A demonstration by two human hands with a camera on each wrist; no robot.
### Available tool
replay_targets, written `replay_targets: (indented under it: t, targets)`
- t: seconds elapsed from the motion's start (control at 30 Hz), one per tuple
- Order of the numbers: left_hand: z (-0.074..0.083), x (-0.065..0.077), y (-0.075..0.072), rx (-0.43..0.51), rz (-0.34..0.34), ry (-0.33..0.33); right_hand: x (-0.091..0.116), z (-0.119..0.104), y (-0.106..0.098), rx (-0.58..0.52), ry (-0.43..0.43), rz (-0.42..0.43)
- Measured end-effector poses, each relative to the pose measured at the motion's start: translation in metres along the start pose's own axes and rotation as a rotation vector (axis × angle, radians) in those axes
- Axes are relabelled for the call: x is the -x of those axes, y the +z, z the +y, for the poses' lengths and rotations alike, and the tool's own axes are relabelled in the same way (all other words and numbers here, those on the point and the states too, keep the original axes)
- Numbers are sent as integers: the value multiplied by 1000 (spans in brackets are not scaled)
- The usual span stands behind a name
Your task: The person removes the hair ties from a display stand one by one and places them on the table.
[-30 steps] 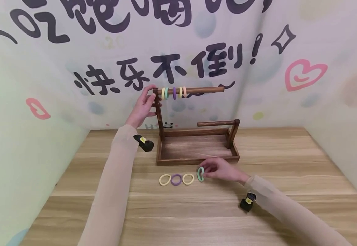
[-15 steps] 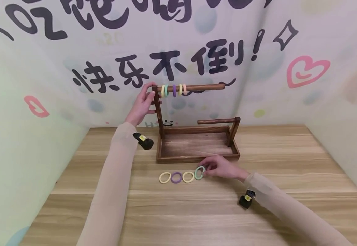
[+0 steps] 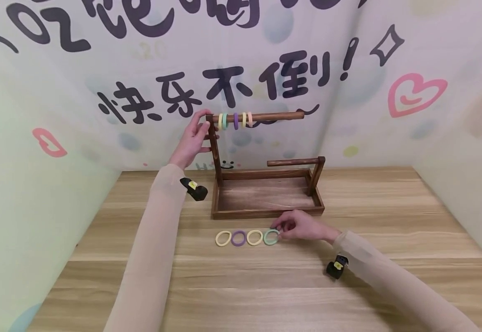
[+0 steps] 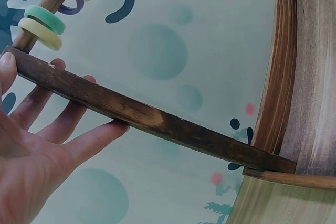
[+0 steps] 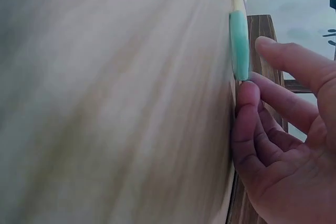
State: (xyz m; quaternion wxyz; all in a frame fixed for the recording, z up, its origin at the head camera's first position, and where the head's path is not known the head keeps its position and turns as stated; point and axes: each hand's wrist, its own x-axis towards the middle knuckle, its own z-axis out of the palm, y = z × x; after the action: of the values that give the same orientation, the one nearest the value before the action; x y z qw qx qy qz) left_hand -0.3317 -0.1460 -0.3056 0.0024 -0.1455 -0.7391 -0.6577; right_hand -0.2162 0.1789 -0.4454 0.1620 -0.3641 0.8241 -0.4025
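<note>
My left hand (image 3: 191,143) grips the top of the tall post (image 4: 136,114) of a dark wooden stand, thumb on one side and fingers behind. From the stand's upper bar (image 3: 278,116) hang several pastel hair ties, including a purple hair tie (image 3: 236,121). In front of the tray, a row lies flat on the table: a yellow hair tie (image 3: 222,245), a purple one, another yellow one and a mint hair tie (image 5: 240,45) at the right end. My right hand (image 3: 301,226) rests low beside the mint one, fingertips right at its edge, loosely bent and not closed round it.
The stand's shallow tray (image 3: 266,213) sits behind the row. A shorter post with a lower bar (image 3: 292,162) rises at its right end. Behind the wood-grain table (image 3: 241,295) stands a printed backdrop (image 3: 349,138).
My right hand has lowered the mint hair tie from tilted to flat at the row's right end and let it go. My left hand keeps its hold on the post.
</note>
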Motion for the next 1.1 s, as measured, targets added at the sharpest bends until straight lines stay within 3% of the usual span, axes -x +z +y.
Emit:
replay_targets:
  t: [0.27,0.6,1.1]
  targets:
    - [0,0,1,0,-3,-3,4,-7,-14,11,15,15]
    - [1,0,1,3,-3,0,-2,-14,-38,-38,0,110]
    - [2,0,2,11,-4,4,-6,-20,-49,-82,33,162]
